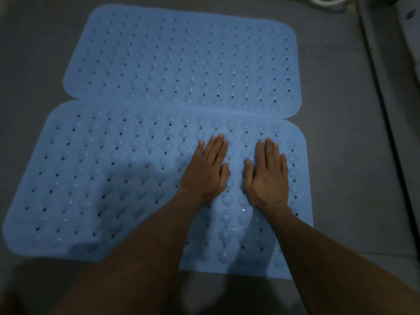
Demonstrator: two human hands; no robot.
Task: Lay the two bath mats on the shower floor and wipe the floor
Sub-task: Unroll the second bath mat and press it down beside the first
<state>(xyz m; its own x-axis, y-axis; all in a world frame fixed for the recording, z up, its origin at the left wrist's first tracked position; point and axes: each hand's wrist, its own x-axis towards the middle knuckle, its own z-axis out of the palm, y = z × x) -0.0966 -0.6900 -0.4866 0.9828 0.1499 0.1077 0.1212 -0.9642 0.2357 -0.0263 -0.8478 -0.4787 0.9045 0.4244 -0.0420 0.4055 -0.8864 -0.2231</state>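
Fingers (218,146) of the left hand (208,171) lie straight and close together, flat on the near light-blue rubber bath mat with rows of drain holes and suction bumps (109,178); those of the right hand (267,176) do the same just beside it, thumbs turned toward each other, neither hand curled round anything. Both palms press on the right half of this near mat, which lies on the grey shower floor (341,110). A second light-blue perforated rubber bath mat (181,60) lies beyond it, the two long edges meeting or slightly overlapping; which, I cannot tell. The step in hand looks like pressing the near mat down so that its suction cups take hold. To do it well, the weight should probably go straight down through flat palms, not forward, so the mat does not creep against its neighbour. Working outward from the middle toward the right edge, then across to the left half, would likely push out trapped air and any ripple. Wet glints near the wrists suggest a slippery surface, so steady pressure seems wiser than quick slides. A dark groove (381,110) runs along the floor at the right.
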